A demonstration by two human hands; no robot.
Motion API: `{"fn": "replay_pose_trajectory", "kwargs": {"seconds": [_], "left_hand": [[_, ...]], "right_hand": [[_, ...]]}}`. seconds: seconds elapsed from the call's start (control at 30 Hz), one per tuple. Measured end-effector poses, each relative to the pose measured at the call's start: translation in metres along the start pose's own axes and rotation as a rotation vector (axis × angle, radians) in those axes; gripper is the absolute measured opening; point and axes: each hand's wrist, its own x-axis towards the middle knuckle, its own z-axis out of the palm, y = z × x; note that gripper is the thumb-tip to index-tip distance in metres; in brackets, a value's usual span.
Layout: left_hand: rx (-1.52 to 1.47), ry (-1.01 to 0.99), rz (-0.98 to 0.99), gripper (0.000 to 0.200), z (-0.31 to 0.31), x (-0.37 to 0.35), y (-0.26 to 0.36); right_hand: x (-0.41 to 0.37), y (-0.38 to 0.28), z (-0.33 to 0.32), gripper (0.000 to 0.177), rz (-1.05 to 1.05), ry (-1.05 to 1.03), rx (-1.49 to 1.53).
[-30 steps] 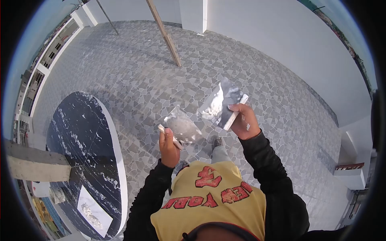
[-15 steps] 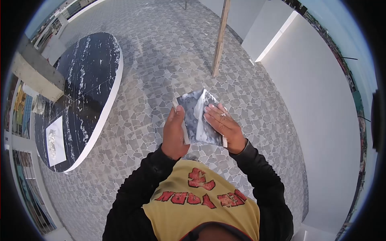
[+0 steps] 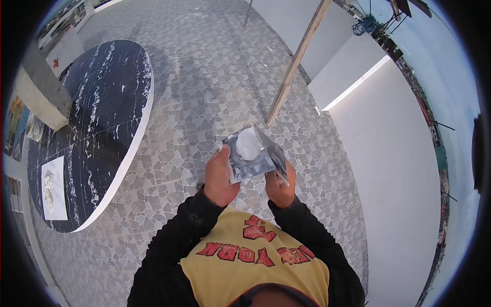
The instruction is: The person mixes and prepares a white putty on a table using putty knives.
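Between my hands is a folded grey sheet (image 3: 250, 168), smeared with white and spread like a half-open booklet. A round white patch (image 3: 249, 145), like powder or paste, lies on its left panel. My left hand (image 3: 222, 178) grips the left edge, thumb on top and fingers hidden beneath. My right hand (image 3: 281, 187) is closed at the lower right, around the raised right panel (image 3: 275, 153); most of its fingers are behind the sheet.
An oval black marbled table (image 3: 110, 97) stands at the left, bearing a white sheet with pale crumbs (image 3: 52, 187). A concrete post (image 3: 43, 92) rises beside it. A wooden pole (image 3: 299, 61) leans ahead over the stone-patterned floor (image 3: 204, 92). A white wall (image 3: 394, 169) runs along the right.
My right hand has moved from lying flat on the right panel to its lower edge. The left panel now shows the white patch, and the right panel stands more upright. The view has shifted.
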Motion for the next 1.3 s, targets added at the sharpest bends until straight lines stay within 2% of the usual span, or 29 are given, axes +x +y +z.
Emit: {"fn": "replay_pose_trajectory", "kwargs": {"seconds": [0.03,0.1,0.13,0.17,0.2,0.23,0.27,0.3,0.37,0.4,0.43,0.5,0.53,0.57,0.63,0.7,0.77,0.83,0.9,0.97,1.03,1.1,1.13,1.17,1.23,1.27,1.3], "left_hand": [[-0.002,-0.004,0.01,0.037,-0.008,0.014,-0.004],[-0.265,0.125,-0.036,0.037,-0.022,0.046,0.008],[-0.264,0.119,-0.034,0.037,-0.034,0.057,0.017],[-0.494,0.1,-0.081,0.038,-0.048,0.067,0.031],[-0.726,0.082,-0.129,0.039,-0.059,0.076,0.038],[-0.728,0.083,-0.13,0.039,-0.069,0.084,0.04],[-0.756,0.071,-0.114,0.039,-0.079,0.092,0.041],[-0.78,0.061,-0.1,0.04,-0.087,0.1,0.041],[-0.858,0.094,-0.169,0.041,-0.098,0.112,0.034],[-0.847,0.064,-0.176,0.04,-0.101,0.116,0.029],[-0.837,0.037,-0.184,0.039,-0.104,0.121,0.024],[-0.906,0.047,-0.198,0.041,-0.108,0.133,0.013],[-0.98,0.041,-0.204,0.042,-0.11,0.14,0.011],[-0.977,0.07,-0.194,0.042,-0.113,0.146,0.012],[-1.029,0.188,-0.173,0.044,-0.119,0.16,0.015],[-0.97,0.254,-0.138,0.044,-0.133,0.169,0.012],[-0.906,0.323,-0.111,0.045,-0.139,0.18,0.011],[-0.749,0.479,0.083,0.045,-0.142,0.196,0.016],[-0.653,0.525,0.182,0.044,-0.145,0.211,0.003],[-0.723,0.714,0.261,0.043,-0.134,0.238,-0.001],[-0.745,0.741,0.264,0.042,-0.11,0.266,-0.002],[-0.548,0.769,0.483,0.044,-0.087,0.289,-0.016],[-0.382,0.765,0.479,0.047,-0.087,0.285,-0.044],[-0.371,0.769,0.468,0.047,-0.082,0.286,-0.051],[-0.068,0.737,0.435,0.05,-0.075,0.292,-0.06],[0.139,0.777,0.592,0.052,-0.066,0.313,-0.048],[0.149,0.778,0.581,0.052,-0.065,0.319,-0.048]], "right_hand": [[0.017,0.009,0.005,0.053,-0.008,0.005,-0.006],[0.048,0.044,0.015,0.057,-0.209,-0.08,-0.14],[0.066,0.058,0.018,0.059,-0.183,-0.127,-0.214],[0.081,0.072,0.019,0.059,-0.178,-0.123,-0.216],[0.095,0.086,0.019,0.055,-0.054,-0.099,-0.172],[0.104,0.101,0.02,0.051,0.064,-0.078,-0.127],[0.109,0.119,0.023,0.036,0.395,0.112,0.298],[0.129,0.1,0.027,0.036,0.394,0.1,0.301],[0.163,0.056,0.031,0.026,0.521,0.315,1.27],[0.172,0.054,0.036,0.035,0.511,0.244,1.341],[0.181,0.058,0.046,0.035,0.52,0.235,1.35],[0.196,0.067,0.068,0.028,0.676,0.193,1.501],[0.199,0.081,0.075,0.023,0.661,0.062,1.473],[0.2,0.101,0.08,0.023,0.677,0.035,1.482],[0.204,0.136,0.085,0.017,0.848,-0.022,1.472],[0.218,0.161,0.077,0.013,0.917,-0.057,1.405],[0.222,0.218,0.067,0.013,0.811,-0.113,1.152],[0.255,0.194,0.055,0.017,0.846,-0.173,1.218],[0.282,0.157,0.048,0.018,0.859,-0.079,1.243],[0.297,0.165,0.052,0.017,0.88,-0.166,1.271],[0.31,0.184,0.06,0.017,1.011,-0.426,1.365],[0.33,0.2,0.07,0.018,1.0,-0.479,1.433],[0.34,0.206,0.072,0.018,0.997,-0.534,1.483],[0.353,0.211,0.071,0.018,1.008,-0.533,1.495],[0.378,0.217,0.067,0.025,1.227,-0.599,1.602],[0.381,0.222,0.062,0.025,1.238,-0.599,1.613],[0.383,0.227,0.057,0.037,0.583,-0.662,1.265]]}}
